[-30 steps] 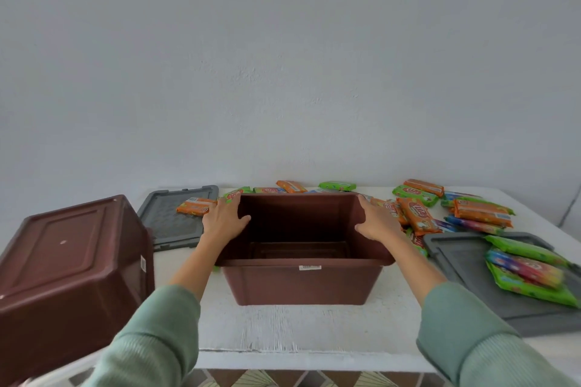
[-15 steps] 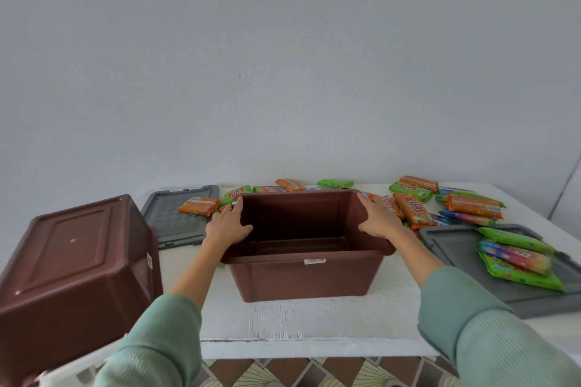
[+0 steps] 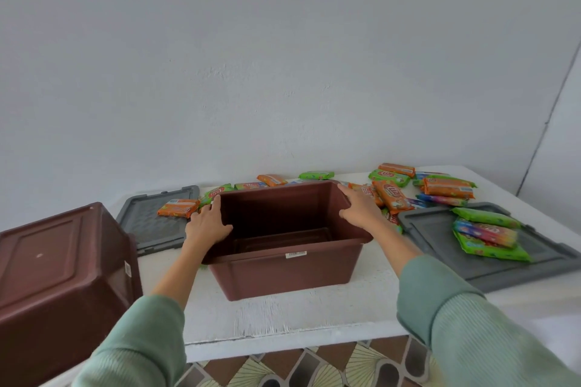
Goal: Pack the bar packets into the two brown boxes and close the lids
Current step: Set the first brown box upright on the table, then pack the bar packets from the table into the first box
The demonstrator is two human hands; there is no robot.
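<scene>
An open brown box (image 3: 283, 267) stands upright and empty at the middle of the white table (image 3: 283, 317). The left hand (image 3: 209, 225) grasps its left rim, thumb inside; the right hand (image 3: 358, 209) grasps its right rim. A second box (image 3: 59, 280) lies overturned at near left. Bar packets (image 3: 393, 196) are scattered behind and to the right of the open box. One packet (image 3: 177, 208) lies on the left grey lid (image 3: 147, 226); three packets (image 3: 485, 237) lie on the right lid (image 3: 440, 245).
</scene>
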